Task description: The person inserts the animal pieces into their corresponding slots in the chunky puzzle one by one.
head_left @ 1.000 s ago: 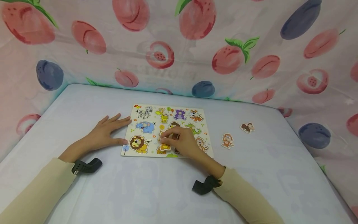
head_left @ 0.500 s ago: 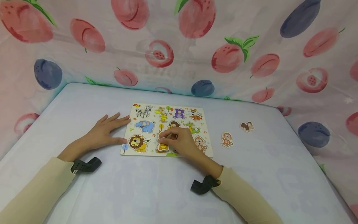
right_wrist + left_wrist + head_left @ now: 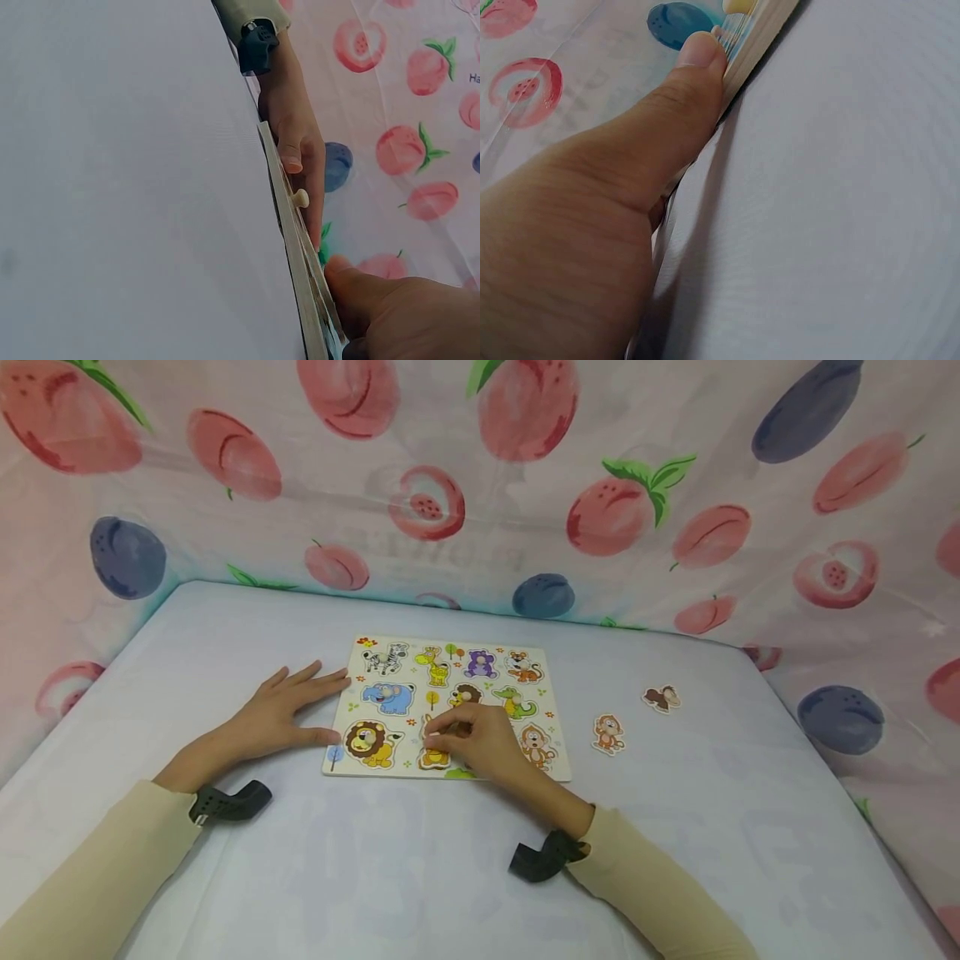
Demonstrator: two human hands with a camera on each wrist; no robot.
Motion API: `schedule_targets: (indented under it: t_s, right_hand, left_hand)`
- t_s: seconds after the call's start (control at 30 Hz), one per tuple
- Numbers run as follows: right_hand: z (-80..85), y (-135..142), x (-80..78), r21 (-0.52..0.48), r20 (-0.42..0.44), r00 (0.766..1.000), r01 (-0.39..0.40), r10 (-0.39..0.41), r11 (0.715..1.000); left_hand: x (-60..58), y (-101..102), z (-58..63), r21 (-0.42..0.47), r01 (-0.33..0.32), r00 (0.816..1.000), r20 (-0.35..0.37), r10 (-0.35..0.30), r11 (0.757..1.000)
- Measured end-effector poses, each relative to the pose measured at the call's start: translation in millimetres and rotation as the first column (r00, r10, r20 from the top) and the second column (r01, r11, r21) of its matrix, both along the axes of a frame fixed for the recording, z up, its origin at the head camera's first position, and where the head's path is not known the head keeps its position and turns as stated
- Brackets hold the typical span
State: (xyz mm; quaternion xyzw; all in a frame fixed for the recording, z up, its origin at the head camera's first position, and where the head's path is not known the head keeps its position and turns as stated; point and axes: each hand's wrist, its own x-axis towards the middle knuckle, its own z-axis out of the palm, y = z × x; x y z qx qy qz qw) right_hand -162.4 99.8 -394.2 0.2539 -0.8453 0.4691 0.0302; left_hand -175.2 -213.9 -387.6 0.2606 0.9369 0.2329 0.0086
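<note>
My right hand pinches an orange long-eared animal puzzle piece at the front of the wooden puzzle board. The piece lies over its matching picture, partly hidden by the fingers. My left hand rests spread at the board's left side, its thumb on the edge in the left wrist view. Set in the board are a lion, an elephant, a zebra and several other animals. A peg knob sticks up from the board in the right wrist view.
Two loose pieces, a monkey and a brown animal, lie on the white tablecloth right of the board. A fruit-print curtain hangs behind the table. Each wrist wears a black camera mount.
My right hand has brought the long-eared piece slightly left and down, so it now covers the matching picture. The left hand stays in place.
</note>
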Motion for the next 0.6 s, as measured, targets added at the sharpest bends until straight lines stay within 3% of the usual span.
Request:
schedule_targets:
  t_s: [0.6]
  right_hand:
    - [1.5,-3.1,-0.1,0.055,0.016,1.0,0.015,-0.016,0.998]
  left_hand:
    - [-0.3,-0.1,-0.7,0.0,0.002,1.0,-0.004,-0.002,1.0]
